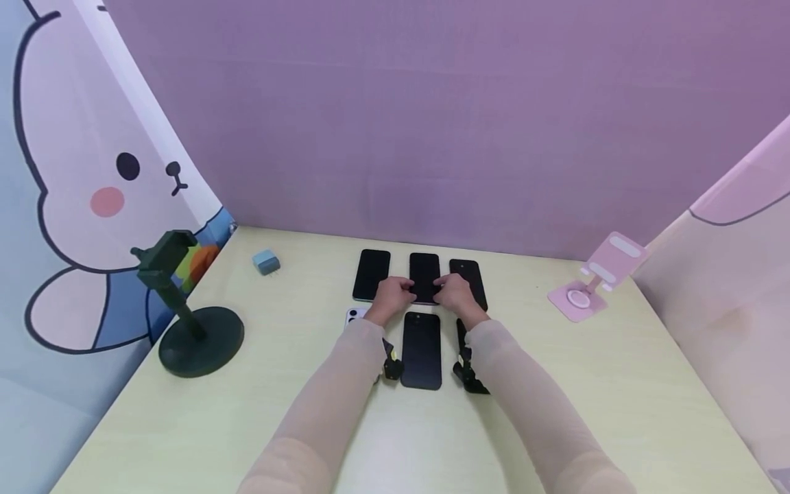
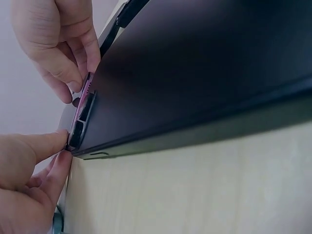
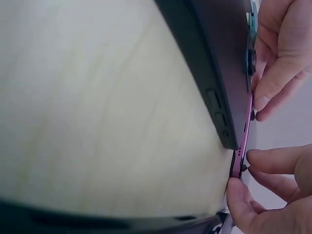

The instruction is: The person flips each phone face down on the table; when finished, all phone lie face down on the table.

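In the head view, my left hand (image 1: 392, 298) and right hand (image 1: 457, 295) meet at the near end of the middle back-row smartphone (image 1: 424, 271), which lies dark screen up. Its pink edge shows in the right wrist view, where my right thumb and fingers (image 3: 239, 195) pinch one lower corner. From the left wrist view, my left thumb and fingers (image 2: 51, 144) pinch the opposite corner. Dark smartphones flank it at left (image 1: 372, 274) and right (image 1: 470, 278). Just nearer me lies another dark smartphone (image 1: 422, 351), looming large in the left wrist view.
A white smartphone (image 1: 354, 314) lies partly hidden under my left wrist. A dark green stand (image 1: 204, 343) is at the left, a blue block (image 1: 266, 261) behind it. To the right is a pink phone stand (image 1: 577, 302). A purple curtain (image 1: 432, 137) hangs behind the table (image 1: 296, 343).
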The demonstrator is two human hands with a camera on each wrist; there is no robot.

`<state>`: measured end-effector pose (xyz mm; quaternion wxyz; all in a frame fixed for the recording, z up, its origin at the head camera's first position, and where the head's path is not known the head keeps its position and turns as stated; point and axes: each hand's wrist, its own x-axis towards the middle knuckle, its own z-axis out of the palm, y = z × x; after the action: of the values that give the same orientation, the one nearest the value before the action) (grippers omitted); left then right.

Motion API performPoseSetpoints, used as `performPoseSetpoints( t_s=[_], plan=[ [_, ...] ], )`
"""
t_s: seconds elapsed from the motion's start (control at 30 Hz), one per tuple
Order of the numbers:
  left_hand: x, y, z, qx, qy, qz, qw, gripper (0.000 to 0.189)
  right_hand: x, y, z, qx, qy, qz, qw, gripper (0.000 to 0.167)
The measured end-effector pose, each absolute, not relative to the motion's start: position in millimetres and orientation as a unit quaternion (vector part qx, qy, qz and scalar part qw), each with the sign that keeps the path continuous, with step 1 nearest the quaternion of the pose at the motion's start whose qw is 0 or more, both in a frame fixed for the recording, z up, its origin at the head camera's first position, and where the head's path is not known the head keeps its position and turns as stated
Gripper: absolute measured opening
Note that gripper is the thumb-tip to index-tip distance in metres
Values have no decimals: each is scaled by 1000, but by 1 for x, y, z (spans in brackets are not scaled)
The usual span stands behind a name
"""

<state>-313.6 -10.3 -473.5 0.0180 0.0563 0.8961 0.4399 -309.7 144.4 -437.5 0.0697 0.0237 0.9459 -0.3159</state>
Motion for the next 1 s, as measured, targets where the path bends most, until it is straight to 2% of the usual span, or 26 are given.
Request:
performPoseSetpoints(
  t_s=[0.33, 1.0],
  plan=[
    [-313, -12, -472, 56, 898, 435, 23, 30, -309, 147, -438, 30, 939, -339, 60, 37],
    [-312, -3, -471, 63, 898, 434, 12, 24, -308, 158, -430, 29, 845, -530, 67, 34]
  ],
)
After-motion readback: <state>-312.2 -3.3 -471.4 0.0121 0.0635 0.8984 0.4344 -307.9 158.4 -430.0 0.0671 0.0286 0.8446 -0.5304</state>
